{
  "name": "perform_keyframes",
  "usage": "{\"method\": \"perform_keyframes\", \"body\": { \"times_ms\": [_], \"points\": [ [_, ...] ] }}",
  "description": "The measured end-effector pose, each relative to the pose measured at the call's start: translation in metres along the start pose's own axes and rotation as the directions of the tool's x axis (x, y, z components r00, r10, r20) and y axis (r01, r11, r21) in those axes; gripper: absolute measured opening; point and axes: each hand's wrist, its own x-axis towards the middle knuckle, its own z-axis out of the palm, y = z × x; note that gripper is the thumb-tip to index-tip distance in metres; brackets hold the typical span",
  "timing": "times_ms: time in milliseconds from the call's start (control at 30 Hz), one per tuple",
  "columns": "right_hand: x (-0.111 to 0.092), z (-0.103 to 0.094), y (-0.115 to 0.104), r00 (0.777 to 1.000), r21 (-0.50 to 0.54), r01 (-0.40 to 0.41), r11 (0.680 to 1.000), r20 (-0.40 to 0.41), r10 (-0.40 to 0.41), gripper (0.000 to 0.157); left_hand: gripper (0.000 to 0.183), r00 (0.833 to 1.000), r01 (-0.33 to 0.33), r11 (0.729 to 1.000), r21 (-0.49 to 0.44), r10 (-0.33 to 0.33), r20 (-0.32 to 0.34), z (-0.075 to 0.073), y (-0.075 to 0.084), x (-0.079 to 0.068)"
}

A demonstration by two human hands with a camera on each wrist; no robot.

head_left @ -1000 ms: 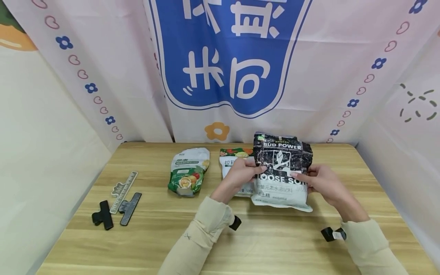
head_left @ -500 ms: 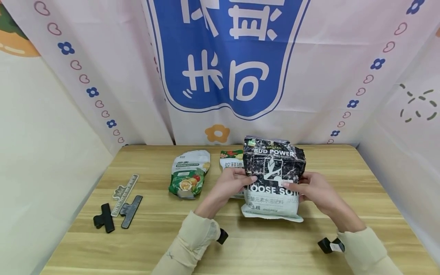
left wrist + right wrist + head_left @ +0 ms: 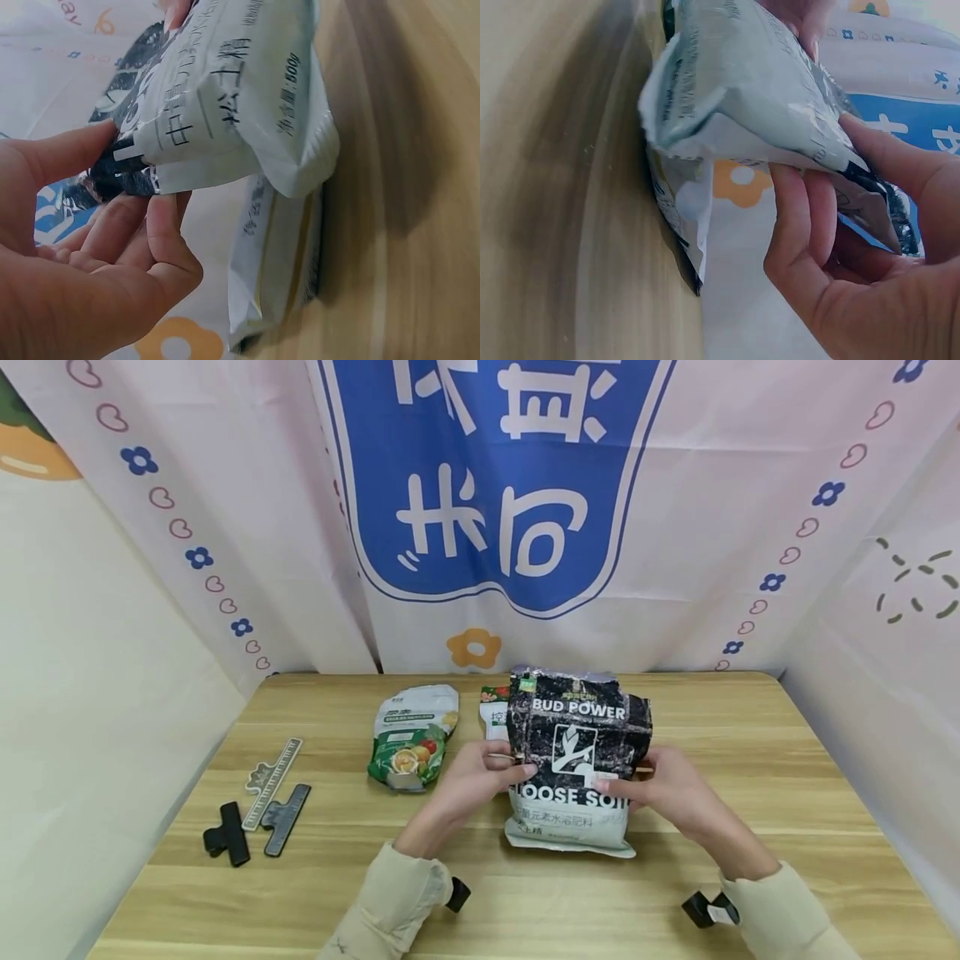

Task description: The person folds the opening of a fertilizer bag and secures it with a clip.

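Both hands hold a black-and-white fertilizer bag [image 3: 573,760] labelled "BUD POWER" by its two sides. The left hand [image 3: 474,783] grips the left edge, thumb on the front and fingers behind, as the left wrist view of the bag [image 3: 202,112] shows. On the opposite edge the right hand [image 3: 678,793] pinches the bag [image 3: 757,97] the same way. In the wrist views the bag's lower end appears raised off the table. Behind it stands a second white pouch [image 3: 495,714] with a red-and-green top, mostly hidden in the head view.
A green-and-white pouch [image 3: 414,739] with fruit pictures stands to the left. Further left lie a black clip [image 3: 227,836], a clear ruler-like clip [image 3: 272,785] and a dark grey clip [image 3: 287,821]. A printed cloth [image 3: 637,527] hangs along the table's back edge.
Both hands have brought the black-and-white bag leftward and nearer the person, and it now covers more of the pouch behind. The clips and the green-and-white pouch have stayed put.
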Motion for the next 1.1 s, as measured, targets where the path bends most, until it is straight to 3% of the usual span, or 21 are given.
{"method": "perform_keyframes", "body": {
  "times_ms": [200, 400, 500, 633, 833, 1100],
  "points": [
    [-0.005, 0.012, 0.000, 0.999, 0.010, 0.031, 0.999, 0.025, -0.031, 0.056, 0.075, 1.000, -0.016, 1.000, 0.014, 0.016, -0.005, -0.009, -0.012, -0.014],
    [-0.011, 0.019, -0.004, 0.997, -0.018, 0.064, 0.998, 0.037, -0.063, 0.051, 0.044, 0.997, -0.068, 0.997, -0.025, 0.069, 0.019, -0.014, -0.018, -0.026],
    [-0.013, 0.019, -0.006, 0.994, -0.057, 0.103, 0.993, 0.040, -0.100, 0.056, 0.040, 0.996, -0.087, 0.996, -0.021, 0.088, 0.029, -0.016, -0.019, -0.030],
    [-0.013, 0.019, -0.008, 0.986, -0.092, 0.162, 0.982, 0.052, -0.158, 0.067, 0.038, 0.998, -0.067, 0.998, 0.011, 0.067, 0.020, -0.019, -0.022, -0.034],
    [-0.013, 0.023, -0.014, 0.979, -0.144, 0.202, 0.969, 0.060, -0.196, 0.069, 0.036, 0.999, -0.042, 0.999, 0.009, 0.042, -0.003, -0.024, -0.028, -0.041],
    [-0.021, 0.027, -0.010, 0.960, -0.151, 0.281, 0.948, 0.059, -0.275, 0.071, 0.028, 0.995, -0.065, 0.998, -0.009, 0.065, 0.070, -0.029, -0.027, -0.049]
  ]
}}
